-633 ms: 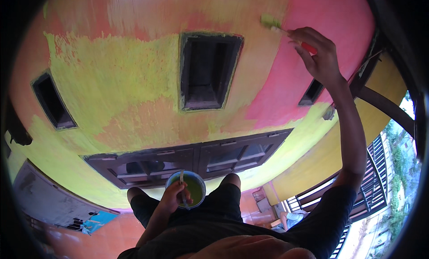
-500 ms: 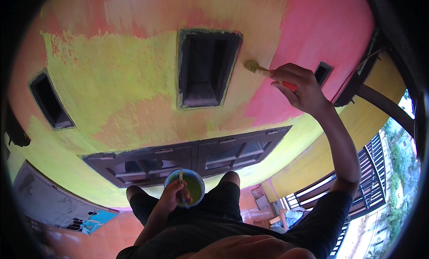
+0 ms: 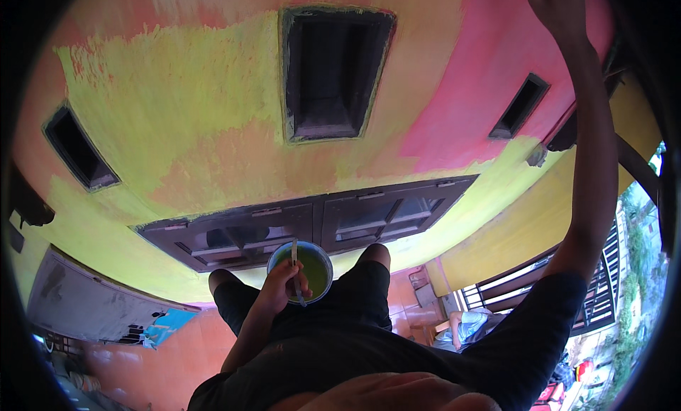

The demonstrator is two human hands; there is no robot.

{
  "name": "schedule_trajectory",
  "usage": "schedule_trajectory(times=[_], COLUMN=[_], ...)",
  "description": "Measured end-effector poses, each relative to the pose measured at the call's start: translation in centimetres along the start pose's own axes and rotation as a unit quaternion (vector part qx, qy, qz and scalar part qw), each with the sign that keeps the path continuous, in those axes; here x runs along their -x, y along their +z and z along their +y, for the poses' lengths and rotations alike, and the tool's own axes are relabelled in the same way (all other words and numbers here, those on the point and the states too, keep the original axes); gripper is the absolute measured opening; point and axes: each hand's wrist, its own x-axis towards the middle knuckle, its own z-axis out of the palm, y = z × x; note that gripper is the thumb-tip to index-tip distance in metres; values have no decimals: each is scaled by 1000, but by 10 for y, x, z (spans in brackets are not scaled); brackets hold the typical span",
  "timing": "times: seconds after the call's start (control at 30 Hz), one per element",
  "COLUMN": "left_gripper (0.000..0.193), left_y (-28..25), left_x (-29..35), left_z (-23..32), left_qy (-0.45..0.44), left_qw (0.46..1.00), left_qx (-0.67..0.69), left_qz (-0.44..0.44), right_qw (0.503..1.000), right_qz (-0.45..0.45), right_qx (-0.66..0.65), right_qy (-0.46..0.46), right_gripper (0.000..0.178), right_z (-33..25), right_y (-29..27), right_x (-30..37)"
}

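My left hand [image 3: 284,280] is closed round a light, narrow strip [image 3: 294,253] that runs across the top of a round paint bucket [image 3: 320,269]. Yellow-green paint shows inside the bucket, which hangs in front of my thighs. My right hand [image 3: 557,6] is raised to the upper right edge of the picture, by the pink part of the wall [image 3: 489,63]. Its fingers are cut off by that edge, so what it holds is hidden. Yellow-green paint [image 3: 177,91] covers the wall's left part in uneven patches over orange.
Dark-framed openings [image 3: 337,74] are set in the wall, above a brown window frame [image 3: 319,223]. Far below lie a reddish tiled floor [image 3: 170,361] and a grey panel [image 3: 92,297]. A seated person [image 3: 468,329] is at the lower right, near a dark railing [image 3: 603,290].
My right arm has swung up and to the right, taking the paintbrush out of view. The wall has shifted upward in the picture. My left hand still grips the strip across the bucket.
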Motion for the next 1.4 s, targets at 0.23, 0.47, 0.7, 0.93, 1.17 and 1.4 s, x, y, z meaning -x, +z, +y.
schedule_trajectory(times=[0.23,0.47,0.7,0.93,1.17,1.4], left_gripper=[20,20,20,20,19,20], left_y=[2,3,4,5,1,3], left_x=[2,10,14,8,9,9], left_z=[2,-1,-3,-3,-3,0], left_qy=[-6,-4,0,2,-4,-7], left_qw=[1000,1000,1000,1000,1000,1000], left_qx=[-6,-19,-18,-15,-3,-17], left_qz=[-15,2,-6,-3,17,14], right_qw=[981,941,952,990,967,934], right_qz=[-132,-191,-122,-21,-139,-172], right_qx=[-135,-259,-210,-41,-159,-233], right_qy=[33,105,188,133,142,211], right_gripper=[26,21,18,15,26,26], right_z=[-152,-245,-150,-98,-216,-267], right_y=[49,69,42,18,62,66], right_x=[157,234,169,154,266,307])
